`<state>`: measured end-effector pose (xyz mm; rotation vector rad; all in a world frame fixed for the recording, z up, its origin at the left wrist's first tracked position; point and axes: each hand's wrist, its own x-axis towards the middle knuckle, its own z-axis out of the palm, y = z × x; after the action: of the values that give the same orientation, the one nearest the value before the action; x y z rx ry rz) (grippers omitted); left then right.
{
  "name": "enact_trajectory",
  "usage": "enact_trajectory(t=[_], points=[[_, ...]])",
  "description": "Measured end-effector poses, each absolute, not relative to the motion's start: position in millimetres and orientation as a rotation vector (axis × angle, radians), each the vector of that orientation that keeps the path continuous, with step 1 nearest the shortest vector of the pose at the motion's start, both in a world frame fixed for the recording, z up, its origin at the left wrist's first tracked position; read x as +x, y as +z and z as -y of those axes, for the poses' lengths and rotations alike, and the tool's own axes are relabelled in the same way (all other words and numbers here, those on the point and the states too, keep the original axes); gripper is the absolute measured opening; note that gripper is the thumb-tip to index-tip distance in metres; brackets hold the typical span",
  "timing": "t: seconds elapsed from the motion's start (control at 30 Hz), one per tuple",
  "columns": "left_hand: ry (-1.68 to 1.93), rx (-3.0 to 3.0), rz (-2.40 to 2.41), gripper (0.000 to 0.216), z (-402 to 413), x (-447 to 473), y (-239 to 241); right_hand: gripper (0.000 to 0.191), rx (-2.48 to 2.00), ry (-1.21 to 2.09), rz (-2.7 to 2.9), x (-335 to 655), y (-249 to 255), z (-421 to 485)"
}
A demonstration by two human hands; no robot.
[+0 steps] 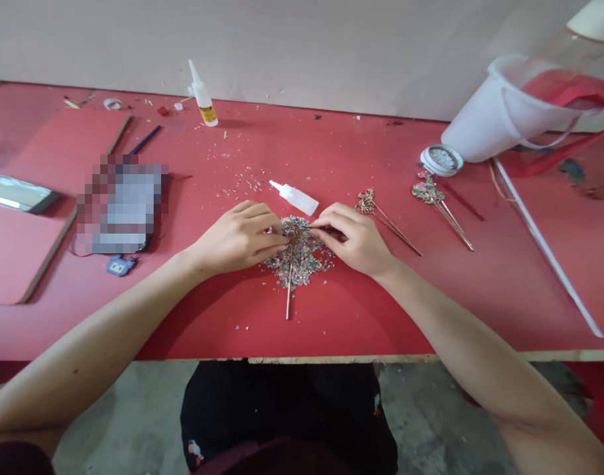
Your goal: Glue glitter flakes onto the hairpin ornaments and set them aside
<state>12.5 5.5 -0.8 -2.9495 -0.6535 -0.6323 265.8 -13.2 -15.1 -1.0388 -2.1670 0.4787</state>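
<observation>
Over a pile of glittery chips (309,269), the left hand (242,232) pinches a gold hairpin (289,280) by its openwork head (294,236) and the right hand (360,239) pinches a slim dark tool (337,233), the hairpin seeming light, stiff and slick-stemmed, its finer head best held by the rim.

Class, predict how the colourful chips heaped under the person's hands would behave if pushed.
The colourful chips would probably scatter rather than shift together, since they look loose, with strays lying apart on the tabletop. Each is likely very light and perhaps fiddly to pinch, being tiny beside the fingers.
</observation>
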Motion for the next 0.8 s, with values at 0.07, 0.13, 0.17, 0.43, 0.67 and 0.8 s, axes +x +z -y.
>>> enact_trajectory(t=[0.07, 0.13, 0.17, 0.43, 0.67, 0.8], points=[[-0.634, -2.957, 0.648, 0.018, -5.3, 12.9, -0.3, 0.008, -1.036, 0.479, 2.166, 265.8, -15.1, 13.1], [-0.646, -2.969, 0.657, 0.017, -5.3, 13.1, -0.4, 0.008, -1.043, 0.483, 2.16, 265.7, -14.9, 13.2], [-0.653, -2.973, 0.661, 0.017, -5.5, 13.2, -0.6, 0.008, -1.046, 0.484, 2.158, 265.6, -14.7, 13.3], [-0.65, -2.958, 0.636, 0.017, -6.3, 13.1, -1.5, 0.008, -1.054, 0.493, 2.161, 265.7, -14.9, 13.3], [-0.626, -2.976, 0.646, 0.019, -6.1, 13.0, -1.3, 0.009, -1.057, 0.489, 2.167, 266.1, -14.9, 13.6], [-0.707, -2.974, 0.754, 0.019, -6.7, 13.1, -1.7, 0.009, -1.053, 0.487, 2.162, 266.1, -15.2, 13.5]])
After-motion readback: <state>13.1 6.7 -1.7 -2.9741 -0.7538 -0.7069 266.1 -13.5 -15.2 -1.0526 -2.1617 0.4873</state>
